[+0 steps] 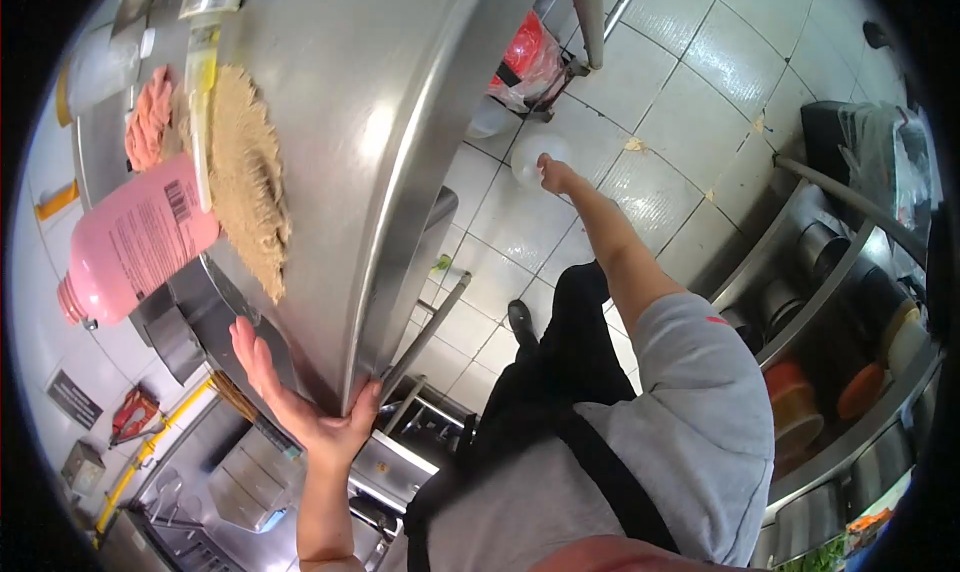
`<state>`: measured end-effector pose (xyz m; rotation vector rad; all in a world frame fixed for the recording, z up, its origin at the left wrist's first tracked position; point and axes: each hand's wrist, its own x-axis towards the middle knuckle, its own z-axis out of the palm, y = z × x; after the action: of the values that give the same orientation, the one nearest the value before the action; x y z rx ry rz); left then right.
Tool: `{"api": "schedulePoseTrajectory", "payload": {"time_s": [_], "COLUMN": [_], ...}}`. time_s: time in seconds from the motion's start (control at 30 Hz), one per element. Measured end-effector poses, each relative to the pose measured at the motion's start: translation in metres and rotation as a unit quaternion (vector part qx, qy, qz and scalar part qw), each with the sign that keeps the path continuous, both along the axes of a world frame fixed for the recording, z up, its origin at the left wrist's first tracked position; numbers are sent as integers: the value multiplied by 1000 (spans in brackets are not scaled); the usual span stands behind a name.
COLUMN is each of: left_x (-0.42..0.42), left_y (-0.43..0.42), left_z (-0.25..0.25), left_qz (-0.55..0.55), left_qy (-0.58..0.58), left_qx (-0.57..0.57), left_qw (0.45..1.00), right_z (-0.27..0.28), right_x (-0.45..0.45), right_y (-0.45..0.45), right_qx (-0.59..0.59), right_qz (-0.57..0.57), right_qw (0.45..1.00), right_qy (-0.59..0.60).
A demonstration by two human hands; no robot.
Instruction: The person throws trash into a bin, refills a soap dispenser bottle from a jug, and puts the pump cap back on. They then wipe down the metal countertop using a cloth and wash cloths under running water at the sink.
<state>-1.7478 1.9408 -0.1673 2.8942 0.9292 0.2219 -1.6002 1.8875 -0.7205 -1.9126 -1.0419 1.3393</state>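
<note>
A translucent white container point(527, 155), round in outline with no clear long axis, was in the grasp of a person working beside a steel tabletop point(340, 82). At far left, a pink bottle point(145, 237) had its neck toward the lower left of the view, next to a tan cloth point(245, 177) spread on the metal. Just below the cloth in the view, the left hand point(322, 430) was braced against the tabletop's corner, its fingers point(258, 357) extended and its thumb spread wide, with nothing in its hold. Past the tabletop's edge, the container was out over the tiled floor, well apart from that hand; whether it touched the tiles could not be told. The right hand point(557, 175), by far the nearer, met it at the rim, fingers curled in closely, though how firmly could not be seen. From those fingers the container extended up and left in the view, toward the tabletop. At far right, a metal shelf point(835, 187) bore stacked containers.
</note>
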Motion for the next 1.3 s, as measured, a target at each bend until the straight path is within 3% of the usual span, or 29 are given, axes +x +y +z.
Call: {"api": "schedulePoseTrajectory", "payload": {"time_s": [0.13, 0.2, 0.27, 0.33, 0.37, 0.4, 0.43, 0.47, 0.53, 0.6, 0.67, 0.8, 0.87, 0.9, 0.97, 1.07, 1.1, 1.17, 1.27, 1.3], "left_x": [4, 2, 0, -2, -5, -6, -8, -9, -8, -10, -14, -22, -23, -24, -29, -32, -33, -31, -19, -12], "left_y": [2, 2, 1, 2, 2, 2, 2, 2, 0, 0, 0, 20, 33, 40, 58, 85, 94, 108, 121, 125], "left_z": [1, 6, 12, 14, 15, 16, 15, 14, 17, 18, 17, 20, 27, 32, 41, 46, 47, 48, 54, 56], "left_qz": [-2, 7, 30, 33, 42, 47, 51, 51, 46, 42, 29, -38, -48, -53, -16, -3, 3, 11, 22, 15], "left_qy": [-18, -10, 8, 1, -2, -6, -15, -25, -47, -54, -88, -219, -312, -318, -355, -397, -399, -412, -427, -445], "left_qx": [0, 14, 10, 8, -1, -9, -23, -38, -43, -65, -69, -60, -57, -58, -59, -74, -70, -65, -54, -68], "left_qw": [1000, 1000, 999, 999, 999, 999, 998, 998, 997, 996, 993, 973, 947, 945, 933, 915, 914, 909, 903, 893], "right_z": [34, 53, 108, 133, 174, 197, 224, 293, 400, 493, 554, 632, 628, 621, 605, 591, 597, 612, 678, 701], "right_x": [25, 46, 80, 117, 140, 165, 198, 209, 234, 225, 204, 128, 108, 106, 102, 126, 133, 146, 130, 116], "right_y": [-11, -32, -48, -52, -50, -45, -36, -28, -16, 8, 41, 96, 116, 120, 129, 124, 122, 120, 114, 112], "right_qx": [-80, -25, 60, 24, 8, 27, -19, 48, 205, 306, 377, 308, 193, 189, 76, 132, 131, 101, 130, 150], "right_qz": [128, 173, 255, 161, 92, -24, -160, -306, -438, -438, -333, 37, 185, 181, 238, 166, 165, 102, 127, 159], "right_qw": [981, 974, 952, 979, 982, 965, 948, 866, 756, 739, 765, 862, 769, 766, 705, 691, 689, 738, 733, 671], "right_qy": [-122, -142, -158, -126, -166, -259, -273, -392, -442, -410, -401, -400, -581, -587, -664, -691, -693, -660, -656, -709]}}
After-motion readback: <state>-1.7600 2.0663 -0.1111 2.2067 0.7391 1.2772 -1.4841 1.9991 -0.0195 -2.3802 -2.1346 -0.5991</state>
